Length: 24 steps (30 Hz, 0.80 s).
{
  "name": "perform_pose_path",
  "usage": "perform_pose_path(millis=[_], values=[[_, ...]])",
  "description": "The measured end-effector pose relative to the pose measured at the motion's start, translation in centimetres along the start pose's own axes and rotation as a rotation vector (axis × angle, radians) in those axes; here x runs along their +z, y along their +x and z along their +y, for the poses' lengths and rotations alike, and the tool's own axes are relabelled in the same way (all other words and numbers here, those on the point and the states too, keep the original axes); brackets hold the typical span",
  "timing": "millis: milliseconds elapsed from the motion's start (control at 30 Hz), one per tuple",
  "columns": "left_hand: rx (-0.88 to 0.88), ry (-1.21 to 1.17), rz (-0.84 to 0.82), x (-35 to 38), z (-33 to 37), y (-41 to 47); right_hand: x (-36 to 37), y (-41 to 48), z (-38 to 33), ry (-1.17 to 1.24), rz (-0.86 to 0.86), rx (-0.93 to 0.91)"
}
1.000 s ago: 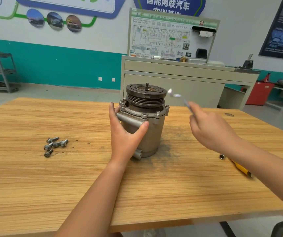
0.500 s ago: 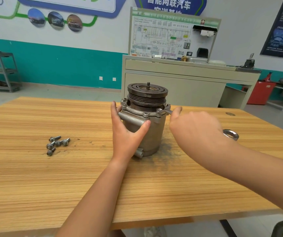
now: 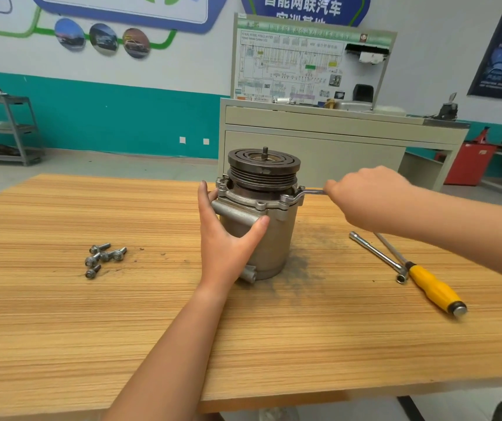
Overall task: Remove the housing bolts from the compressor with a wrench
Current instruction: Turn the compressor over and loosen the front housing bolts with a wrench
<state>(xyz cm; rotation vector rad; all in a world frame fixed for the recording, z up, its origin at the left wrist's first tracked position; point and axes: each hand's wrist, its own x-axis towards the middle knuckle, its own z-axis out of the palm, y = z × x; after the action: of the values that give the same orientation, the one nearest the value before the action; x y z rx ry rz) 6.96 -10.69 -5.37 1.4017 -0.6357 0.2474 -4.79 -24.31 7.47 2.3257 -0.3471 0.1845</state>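
Observation:
The grey metal compressor (image 3: 277,238) stands upright in the middle of the wooden table (image 3: 61,314), its dark pulley on top. My left hand (image 3: 228,238) wraps the left front of the housing, thumb on the front and fingers round the side. My right hand (image 3: 365,199) grips the handle of a slim silver wrench (image 3: 307,192) to the right of the compressor. The wrench's ring end sits over a bolt on the right front of the housing flange. Several loose bolts (image 3: 103,258) lie on the table to the left.
A yellow-handled screwdriver (image 3: 432,290) and a steel socket bar (image 3: 377,256) lie crossed on the table at the right, under my right forearm. Dark grime marks the wood around the compressor's base. A beige training bench (image 3: 334,141) stands behind the table.
My right hand brought the wrench down from the air onto the flange bolt, then moved out to the right along the handle. The left hand kept its hold on the housing.

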Motion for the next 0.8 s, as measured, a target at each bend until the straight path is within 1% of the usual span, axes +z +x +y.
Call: perform_pose_path(millis=[100, 233, 300, 333, 400, 433, 467, 500, 567, 633, 667, 733, 800], values=[[0.01, 0.007, 0.004, 0.0, -0.1, 0.0, 1.9, 2.1, -1.2, 0.116, 0.084, 0.071], [0.02, 0.013, 0.0, 0.0, -0.3, 0.2, 3.5, 3.7, -2.1, 0.184, 0.232, 0.045], [0.019, 0.006, 0.0, 0.0, -0.3, 0.3, 3.4, 3.4, -1.8, 0.268, 0.32, 0.079], [0.017, 0.004, -0.003, 0.0, -0.3, 0.3, 3.4, 3.0, -1.6, 0.425, 0.38, 0.156], [0.015, 0.008, -0.008, -0.1, -0.3, 0.3, 2.9, 1.4, -1.1, 0.862, 0.449, 0.336], [0.017, 0.012, -0.007, -0.1, -0.4, 0.3, 2.5, 0.4, -1.0, 1.07, 0.442, 0.379], [0.017, 0.015, -0.006, -0.1, -0.3, 0.2, 2.2, -0.4, -0.9, 1.201, 0.442, 0.395], [0.015, 0.016, -0.005, -0.1, -0.3, 0.2, 1.6, -1.3, -0.8, 1.205, 0.415, 0.364], [0.011, 0.013, -0.005, 0.0, -0.1, 0.2, 0.8, -2.9, -0.8, 0.952, 0.28, 0.247], [0.005, 0.014, -0.007, -0.1, 0.0, 0.1, 0.5, -3.7, -1.2, 0.712, 0.12, 0.209], [0.003, 0.015, -0.008, -0.1, 0.0, 0.1, 0.5, -3.9, -1.5, 0.638, 0.074, 0.213], [0.0, 0.015, -0.009, -0.1, 0.0, 0.1, 0.1, -4.0, -2.3, 0.53, 0.023, 0.206], [0.001, 0.01, -0.008, -0.1, 0.0, 0.1, -0.4, -4.0, -2.6, 0.47, 0.011, 0.187]])
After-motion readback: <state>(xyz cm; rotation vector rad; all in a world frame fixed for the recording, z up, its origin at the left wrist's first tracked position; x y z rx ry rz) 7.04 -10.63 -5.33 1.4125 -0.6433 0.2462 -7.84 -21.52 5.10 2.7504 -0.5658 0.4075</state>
